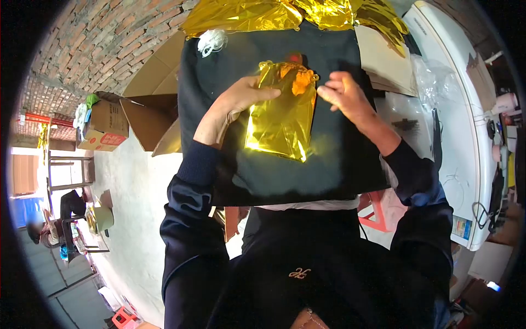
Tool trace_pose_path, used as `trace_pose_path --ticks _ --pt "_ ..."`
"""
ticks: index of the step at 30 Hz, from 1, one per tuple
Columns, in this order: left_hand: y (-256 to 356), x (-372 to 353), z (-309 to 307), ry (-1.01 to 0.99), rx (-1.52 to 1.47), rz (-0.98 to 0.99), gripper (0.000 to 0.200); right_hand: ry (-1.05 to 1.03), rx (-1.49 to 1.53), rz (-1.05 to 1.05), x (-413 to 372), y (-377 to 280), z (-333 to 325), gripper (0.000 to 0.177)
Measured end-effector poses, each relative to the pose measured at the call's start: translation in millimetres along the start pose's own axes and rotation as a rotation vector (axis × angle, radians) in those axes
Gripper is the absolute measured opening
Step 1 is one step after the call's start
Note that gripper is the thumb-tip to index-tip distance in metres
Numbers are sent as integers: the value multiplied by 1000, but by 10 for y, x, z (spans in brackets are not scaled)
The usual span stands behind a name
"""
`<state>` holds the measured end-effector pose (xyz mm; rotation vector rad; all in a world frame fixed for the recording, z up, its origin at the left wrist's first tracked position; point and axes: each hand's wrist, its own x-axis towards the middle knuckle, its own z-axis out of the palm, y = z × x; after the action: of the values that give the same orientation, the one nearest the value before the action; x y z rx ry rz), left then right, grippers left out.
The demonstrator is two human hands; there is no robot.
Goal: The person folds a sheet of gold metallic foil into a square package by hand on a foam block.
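Note:
A shiny gold foil bag [279,120] lies on the black-covered work surface [257,181] in front of me. My left hand [241,98] grips its upper left edge, the thumb across the front and the other fingers partly hidden. To the right of the bag's top corner is my right hand [350,98], fingers bent and apart, with nothing visible in them. Near the bag's mouth an orange patch [302,82] shows, and a small dark red thing [294,58] sits just above it.
A bundle of white string [212,42] lies at the surface's upper left. More gold foil [246,16] is heaped along the far edge. Cardboard boxes [104,126] stand to the left, a white appliance [466,164] to the right. A person [49,230] is at the far left.

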<state>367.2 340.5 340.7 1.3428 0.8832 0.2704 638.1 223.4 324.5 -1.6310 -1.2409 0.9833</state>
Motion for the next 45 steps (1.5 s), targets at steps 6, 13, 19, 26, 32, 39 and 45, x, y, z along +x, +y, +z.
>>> trace_pose_path --ticks 6,13,19,26,32,39,45 --pt "-78 -86 32 15 -54 19 37 -274 100 210 -186 -224 149 69" --pt "-108 -268 72 19 -150 64 39 -393 64 231 -147 -309 270 43" --pt "-146 -324 57 95 -73 125 36 -359 134 124 -127 -301 331 29" --pt "42 -486 -89 63 143 -9 32 -380 293 -55 -241 -667 263 25" --pt "312 -765 47 312 371 528 27 -244 114 -553 -282 -912 152 22" --pt "-39 -1408 703 540 955 1159 41 79 -424 -1200 -1099 -554 92 25" --pt "-971 -1681 1159 383 957 962 28 3 -680 -1083 -1750 239 242 26"
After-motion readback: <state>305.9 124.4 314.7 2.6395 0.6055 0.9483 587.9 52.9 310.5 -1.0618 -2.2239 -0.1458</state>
